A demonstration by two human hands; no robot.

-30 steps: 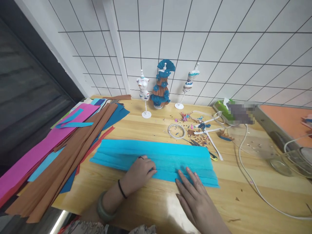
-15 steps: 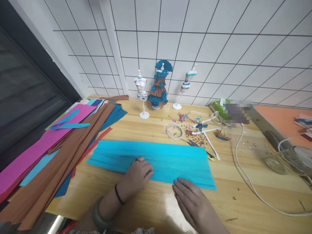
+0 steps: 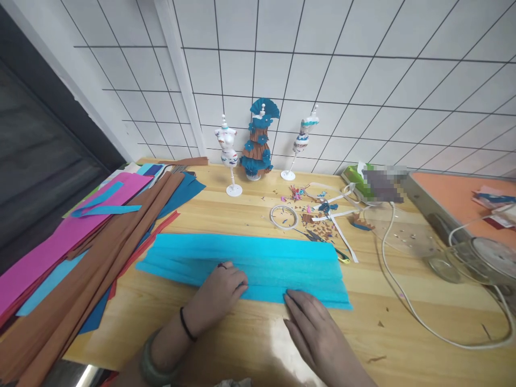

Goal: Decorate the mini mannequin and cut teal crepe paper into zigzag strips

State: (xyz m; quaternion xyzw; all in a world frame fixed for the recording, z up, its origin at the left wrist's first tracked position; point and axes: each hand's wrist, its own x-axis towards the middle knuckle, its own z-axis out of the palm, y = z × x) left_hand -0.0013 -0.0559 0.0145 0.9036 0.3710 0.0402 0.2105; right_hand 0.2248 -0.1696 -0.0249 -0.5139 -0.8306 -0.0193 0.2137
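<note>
A wide strip of bright blue crepe paper (image 3: 278, 258) lies on the wooden table, creased along its length. My left hand (image 3: 222, 287) rests on it left of centre, fingers curled under and closed; what is beneath the fingertips, if anything, is hidden. Farther right, my right hand (image 3: 312, 325) lies with its fingers stretched out, their tips on the paper's near edge. Just behind the strip are scissors (image 3: 312, 235), partly among scraps, and a roll of clear tape (image 3: 284, 217). A yellow-and-black tool (image 3: 342, 257) shows by the strip's far right corner.
Folded brown crepe paper (image 3: 121, 242) and pink crepe paper (image 3: 92, 215) are piled at the left. Two small white mannequins (image 3: 233, 189) flank one in a blue-and-brown paper dress (image 3: 257, 148). A white cable (image 3: 397, 293) loops at the right near a glass jar (image 3: 463, 263).
The view has shifted slightly, so everything sits a little farther left. My right fingers have moved slightly onto the paper's near edge. My left hand stays curled on the paper.
</note>
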